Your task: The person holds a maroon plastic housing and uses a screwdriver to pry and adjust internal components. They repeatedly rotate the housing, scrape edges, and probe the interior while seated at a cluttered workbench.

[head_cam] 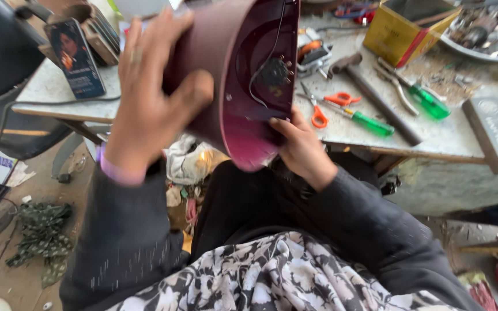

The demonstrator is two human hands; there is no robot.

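The person holds a maroon plastic housing (231, 75) tilted above the lap, its open underside turned toward the camera, apparently so the interior can be inspected. The left hand (148, 98) lies spread across the outer wall at the housing's 9 o'clock, fingers wide and pressing flat to steady it. The right hand (304, 147) clasps the lower rim at about 5 o'clock, fingers curled over the edge. Inside, a small dark fitting (275, 72) with a thin wire is visible.

The worktable (456, 138) beyond is pale, worn and dusty. On it, from 1 to 3 o'clock of the housing, lie orange-handled scissors (327, 103), a green-handled screwdriver (367, 121), a hammer (370, 95) and a yellow box (402, 29). The floor at 8 o'clock is bare earth with a crumpled green cloth (41, 230).
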